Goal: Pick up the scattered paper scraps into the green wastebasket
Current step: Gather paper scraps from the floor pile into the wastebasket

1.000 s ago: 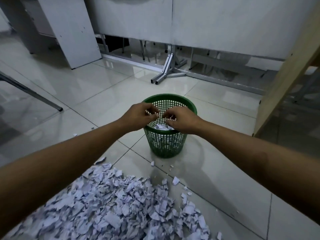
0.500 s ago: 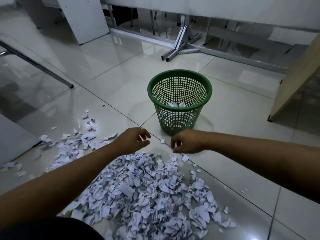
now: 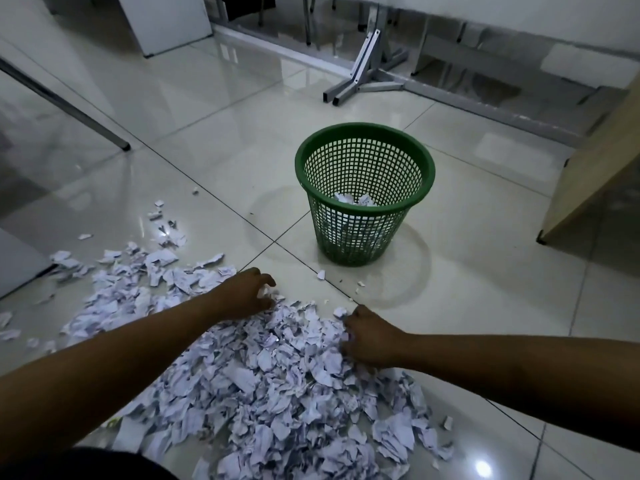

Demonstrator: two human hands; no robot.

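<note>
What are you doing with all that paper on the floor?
A person is cleaning up torn paper. Both hands are down at the far edge of the big pile of paper scraps: the left hand and the right hand have their fingers curled into the scraps, gathering a handful each. The green wastebasket stands upright on the tiled floor just beyond the pile, with a few scraps already inside. Most of the paper is still on the floor, including loose bits off to the left.
</note>
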